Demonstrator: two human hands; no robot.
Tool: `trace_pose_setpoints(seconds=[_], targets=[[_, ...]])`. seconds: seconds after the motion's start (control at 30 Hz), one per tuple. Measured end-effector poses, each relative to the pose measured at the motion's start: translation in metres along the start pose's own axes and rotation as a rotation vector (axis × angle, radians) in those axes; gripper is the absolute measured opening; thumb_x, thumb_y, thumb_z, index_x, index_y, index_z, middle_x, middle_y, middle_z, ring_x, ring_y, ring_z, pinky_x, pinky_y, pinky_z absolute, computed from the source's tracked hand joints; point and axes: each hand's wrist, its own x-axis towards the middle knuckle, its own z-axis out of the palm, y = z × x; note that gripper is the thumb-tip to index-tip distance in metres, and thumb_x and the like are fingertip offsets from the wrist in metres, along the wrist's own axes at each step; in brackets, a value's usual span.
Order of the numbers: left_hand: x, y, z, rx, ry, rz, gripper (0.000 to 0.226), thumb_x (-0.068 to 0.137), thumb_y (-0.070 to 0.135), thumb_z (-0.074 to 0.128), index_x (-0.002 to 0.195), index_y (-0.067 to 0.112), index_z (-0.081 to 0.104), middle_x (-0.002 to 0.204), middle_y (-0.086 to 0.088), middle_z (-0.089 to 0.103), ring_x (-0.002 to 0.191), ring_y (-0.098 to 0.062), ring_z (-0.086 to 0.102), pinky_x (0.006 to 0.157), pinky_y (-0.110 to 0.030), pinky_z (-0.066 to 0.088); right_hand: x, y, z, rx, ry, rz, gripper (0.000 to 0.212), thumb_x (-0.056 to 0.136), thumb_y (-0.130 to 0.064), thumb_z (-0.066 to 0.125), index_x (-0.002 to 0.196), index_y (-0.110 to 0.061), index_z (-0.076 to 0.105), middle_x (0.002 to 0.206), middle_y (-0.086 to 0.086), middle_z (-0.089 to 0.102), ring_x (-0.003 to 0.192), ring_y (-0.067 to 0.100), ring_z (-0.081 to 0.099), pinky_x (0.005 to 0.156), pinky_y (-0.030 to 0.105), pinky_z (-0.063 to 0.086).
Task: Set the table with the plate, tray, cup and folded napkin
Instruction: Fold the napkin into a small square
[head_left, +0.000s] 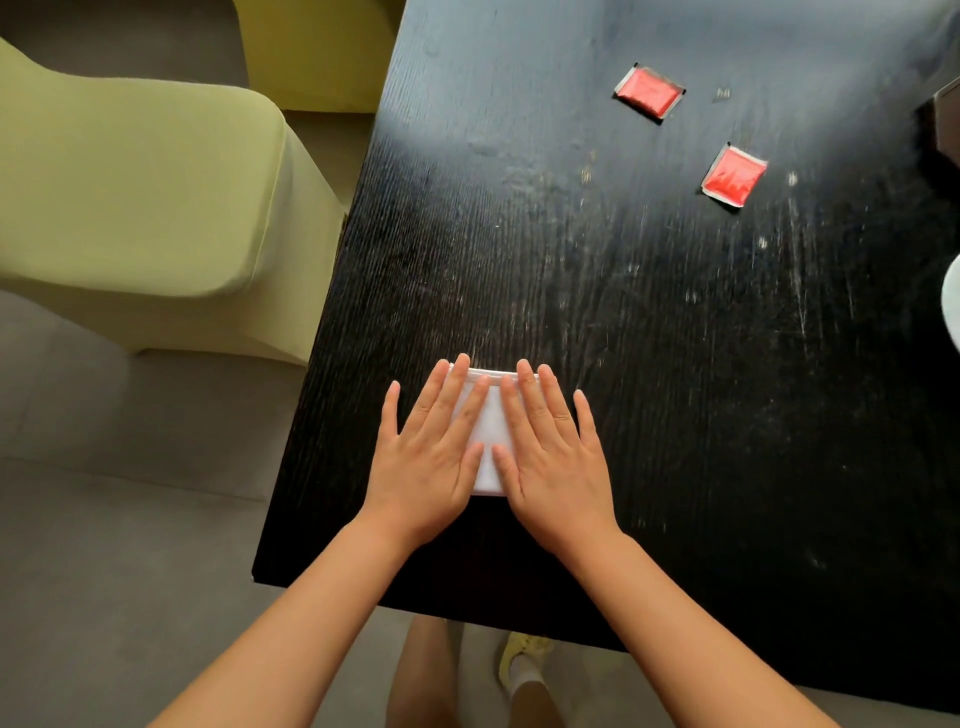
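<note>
A white folded napkin (489, 441) lies flat on the black wooden table (649, 322), near its front left corner. My left hand (431, 457) presses flat on the napkin's left part, fingers spread. On its right part my right hand (553, 460) lies flat the same way. Only a strip of napkin shows between the two hands. A sliver of a white rounded object (951, 301) shows at the right edge; I cannot tell what it is. No tray or cup is in view.
Two red sauce packets (649, 92) (734, 175) lie on the far part of the table. A yellow-green covered chair (140, 197) stands left of the table, another (317, 47) behind it. A dark object (943, 130) sits at the right edge.
</note>
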Motion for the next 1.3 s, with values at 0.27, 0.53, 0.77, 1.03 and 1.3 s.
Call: trace_pose_setpoints(seconds=[0.27, 0.53, 0.77, 1.03, 1.3], targets=[[0.004, 0.001, -0.001, 0.008, -0.093, -0.030, 0.060, 0.090, 0.044, 0.029, 0.146, 0.024, 0.019, 0.155, -0.006, 0.009, 0.143, -0.023, 0.011, 0.112, -0.055, 0.011, 0.003, -0.003, -0.002, -0.059, -0.046, 0.020, 0.060, 0.092, -0.043, 0.019, 0.146, -0.015, 0.012, 0.154, 0.004, 0.006, 0.143, 0.023, 0.004, 0.115, 0.049, 0.010], [-0.006, 0.015, -0.032, -0.434, 0.165, -0.422, 0.061, 0.091, 0.029, 0.052, 0.144, 0.009, 0.029, 0.141, -0.009, 0.046, 0.132, -0.024, 0.039, 0.104, -0.037, 0.033, -0.012, -0.009, -0.023, 0.314, 0.289, 0.344, 0.057, 0.087, -0.028, 0.057, 0.137, -0.009, 0.040, 0.139, 0.012, 0.047, 0.130, 0.030, 0.042, 0.105, 0.045, 0.033], [0.007, 0.020, -0.048, -0.675, 0.033, -0.731, 0.028, 0.083, 0.018, 0.058, 0.110, 0.011, 0.063, 0.091, 0.001, 0.065, 0.090, -0.019, 0.061, 0.079, -0.034, 0.049, -0.007, -0.005, -0.034, 0.643, 0.143, 0.619, 0.027, 0.088, -0.019, 0.054, 0.112, -0.012, 0.062, 0.094, 0.002, 0.065, 0.091, 0.016, 0.058, 0.072, 0.024, 0.040], [0.009, 0.023, -0.047, -0.854, -0.065, -0.808, 0.015, 0.079, 0.008, 0.054, 0.078, 0.002, 0.068, 0.083, -0.017, 0.068, 0.084, -0.033, 0.064, 0.069, -0.040, 0.050, -0.009, -0.007, -0.043, 0.687, 0.110, 0.627, 0.007, 0.088, -0.021, 0.055, 0.092, -0.016, 0.058, 0.092, -0.001, 0.057, 0.080, 0.013, 0.056, 0.064, 0.025, 0.044], [0.003, 0.025, -0.057, -1.091, -0.110, -0.714, 0.021, 0.083, 0.006, 0.052, 0.090, 0.023, 0.061, 0.091, 0.000, 0.068, 0.085, -0.012, 0.064, 0.069, -0.026, 0.052, -0.020, -0.001, -0.059, 1.016, 0.152, 0.647, 0.010, 0.081, -0.011, 0.059, 0.087, -0.019, 0.059, 0.079, -0.013, 0.058, 0.075, 0.004, 0.057, 0.060, 0.015, 0.044]])
